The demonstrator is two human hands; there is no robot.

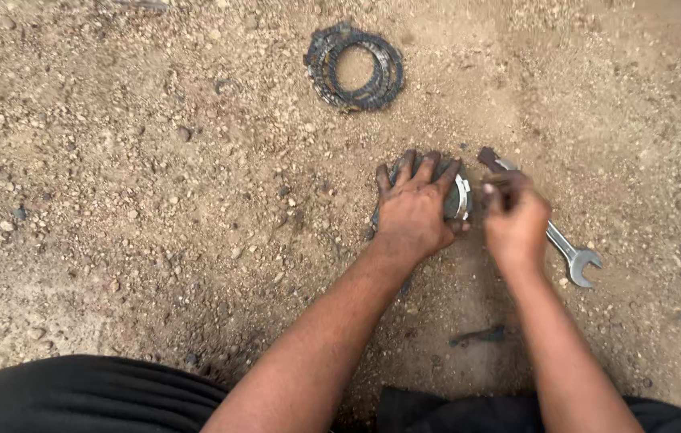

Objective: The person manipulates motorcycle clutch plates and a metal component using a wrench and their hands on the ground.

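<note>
Round metal part sits on the dirt ground, left hand clamped over it, fingers spread. Right hand pinches a small tool against its edge; a slip could jab the holding fingers. Wrench alongside, rings well beyond.

Both bare forearms are extended forward from the bottom edge of the view, angled slightly toward each other. The left hand is laid palm down, its fingers spread and curled over something beneath it, in a closed grip. The right hand is held just beside it, knuckles up, fingers drawn together in a pinching grip. Dark grime is seen on both hands.
</note>
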